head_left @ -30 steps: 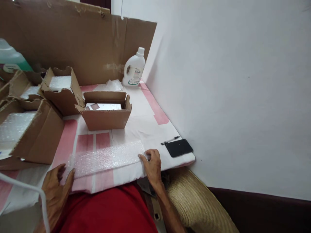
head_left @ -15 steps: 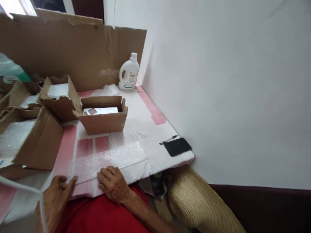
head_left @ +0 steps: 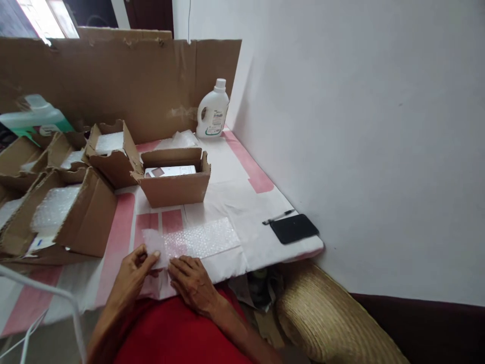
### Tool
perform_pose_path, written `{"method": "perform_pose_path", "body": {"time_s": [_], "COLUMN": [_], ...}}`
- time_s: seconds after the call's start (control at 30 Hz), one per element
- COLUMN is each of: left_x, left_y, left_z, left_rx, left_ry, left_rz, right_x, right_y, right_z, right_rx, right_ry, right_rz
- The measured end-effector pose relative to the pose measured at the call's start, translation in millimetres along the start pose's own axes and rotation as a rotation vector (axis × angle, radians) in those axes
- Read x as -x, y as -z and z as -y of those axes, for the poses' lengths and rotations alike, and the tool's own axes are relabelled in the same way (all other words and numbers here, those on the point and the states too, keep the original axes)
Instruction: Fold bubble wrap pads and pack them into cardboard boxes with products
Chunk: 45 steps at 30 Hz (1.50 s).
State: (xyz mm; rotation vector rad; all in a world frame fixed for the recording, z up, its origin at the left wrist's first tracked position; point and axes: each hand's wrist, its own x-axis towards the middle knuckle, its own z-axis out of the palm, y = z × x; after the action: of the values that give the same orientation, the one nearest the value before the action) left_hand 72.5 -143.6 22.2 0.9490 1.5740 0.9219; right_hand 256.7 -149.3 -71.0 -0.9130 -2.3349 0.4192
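A strip of clear bubble wrap (head_left: 206, 237) lies along the front of the cloth-covered table. Its left end is lifted and folded back, pinched between the thumb and fingers of my left hand (head_left: 136, 268). My right hand (head_left: 193, 283) rests on the near edge of the strip, palm down, fingers stretched out and lying flat close to the fold. Behind the strip stands an open cardboard box (head_left: 176, 189) with a white printed carton (head_left: 172, 171) in it.
More open cardboard boxes (head_left: 91, 217) holding bubble-wrapped pieces stand at left. A white bottle (head_left: 214, 114) and a green-liquid bottle (head_left: 41, 119) stand before a cardboard panel (head_left: 125, 86). A black phone (head_left: 294, 228) and a pen (head_left: 278, 217) lie right, beside the wall.
My left hand has moved right and up, folding the left end of the bubble wrap over. My right hand stays on the strip. The view has shifted slightly left.
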Motion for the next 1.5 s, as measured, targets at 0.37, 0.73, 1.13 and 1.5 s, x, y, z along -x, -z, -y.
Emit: {"method": "perform_pose_path", "body": {"time_s": [0.37,0.73,1.13,1.5], "left_x": [-44.9,-40.2,-17.1,-0.9], "left_y": [-73.9,-69.2,-13.8,-72.9], "left_z": [4.7,7.7,29.6,-10.9], "left_rx": [-0.622,-0.687,-0.563,0.094], "left_ry": [-0.277,-0.391,-0.055,-0.088], "left_rz": [0.136,0.261,-0.171,0.201], "right_x": [11.8,22.0,19.8,8.8], "right_y": [-13.4,32.2,24.3,19.5], "right_z": [-6.9,-2.4,-26.7,-17.2], "right_rx": [0.077,0.066,0.197,-0.092], "right_ry": [0.12,0.01,-0.179,-0.374], "right_rz": [-0.099,-0.239,-0.145,-0.375]}}
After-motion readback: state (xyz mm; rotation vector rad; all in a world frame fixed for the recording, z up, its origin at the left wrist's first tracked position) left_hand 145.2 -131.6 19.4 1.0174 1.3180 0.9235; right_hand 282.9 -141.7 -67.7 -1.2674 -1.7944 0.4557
